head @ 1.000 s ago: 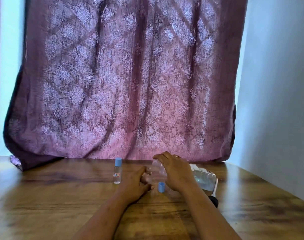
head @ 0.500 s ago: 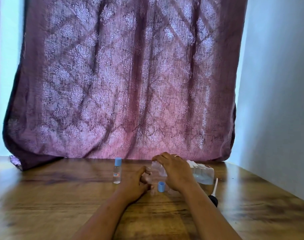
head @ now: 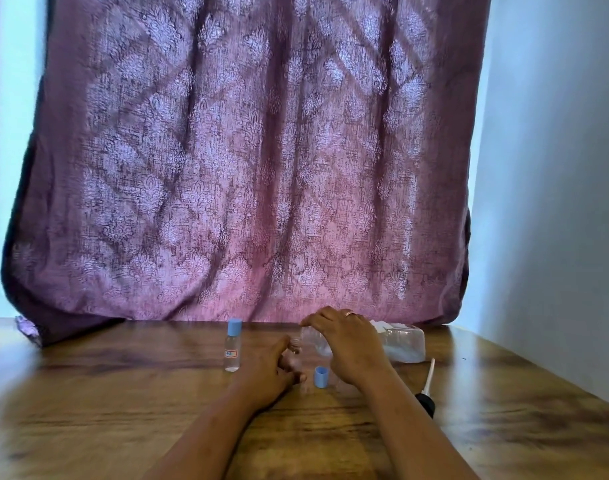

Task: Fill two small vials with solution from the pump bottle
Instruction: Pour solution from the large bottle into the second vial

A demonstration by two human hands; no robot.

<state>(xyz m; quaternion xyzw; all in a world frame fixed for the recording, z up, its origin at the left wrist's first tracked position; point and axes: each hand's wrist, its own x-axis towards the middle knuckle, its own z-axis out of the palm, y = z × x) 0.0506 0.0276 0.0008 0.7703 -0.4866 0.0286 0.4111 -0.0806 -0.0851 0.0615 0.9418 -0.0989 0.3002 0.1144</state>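
On the table (head: 123,393), your right hand (head: 348,344) grips the bottle (head: 401,342), tipped on its side — neck at the open vial (head: 295,344) your left hand (head: 268,372) holds. 1 loose cap (head: 321,376) sits between your hands; the capped vial (head: 233,348) stands just left — pump (head: 426,393) lying right.

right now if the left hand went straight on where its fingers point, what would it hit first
Probably the neck of the clear bottle in the right hand, just beyond the left hand and its open vial; depth is unclear.
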